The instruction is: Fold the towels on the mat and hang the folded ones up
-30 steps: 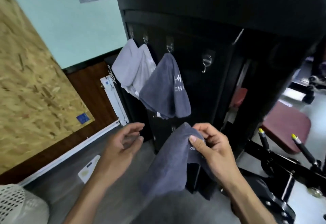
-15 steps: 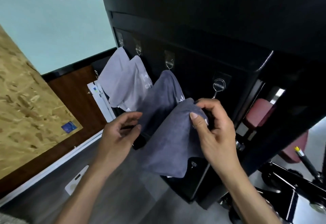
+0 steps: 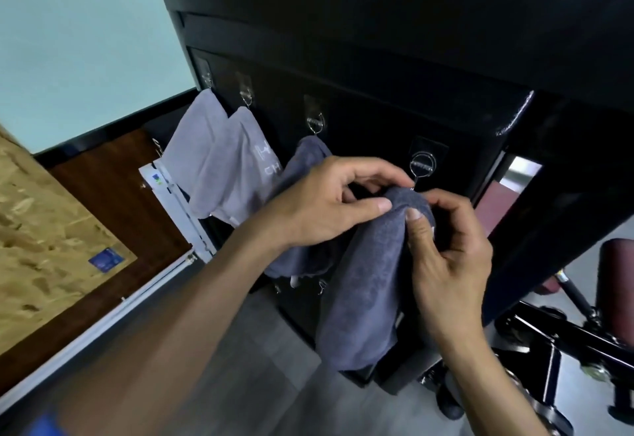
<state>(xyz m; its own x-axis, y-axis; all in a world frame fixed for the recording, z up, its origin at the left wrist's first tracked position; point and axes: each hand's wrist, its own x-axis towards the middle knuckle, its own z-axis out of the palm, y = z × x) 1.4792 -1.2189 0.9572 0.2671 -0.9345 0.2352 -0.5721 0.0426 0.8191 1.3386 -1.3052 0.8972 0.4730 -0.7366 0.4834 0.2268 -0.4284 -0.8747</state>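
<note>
I hold a folded dark grey towel (image 3: 367, 284) up against a black cabinet (image 3: 377, 58). My left hand (image 3: 329, 205) pinches its top from the left, and my right hand (image 3: 442, 243) pinches the same top from the right, just under a round metal hook (image 3: 422, 165). The towel hangs down below my hands. To the left, another dark grey towel (image 3: 302, 174) hangs from a hook (image 3: 315, 123), partly behind my left hand. Two light grey towels (image 3: 219, 164) hang from hooks further left.
A wooden chipboard panel (image 3: 41, 229) and a brown panel with a white frame (image 3: 178, 216) stand at the left. Gym equipment with dark red pads (image 3: 614, 274) and black metal legs (image 3: 549, 339) fills the right. The floor is grey.
Both hands have lifted the dark towel's top up and right to the fourth hook. My left hand has come across and taken hold of the towel. The view has moved closer to the cabinet.
</note>
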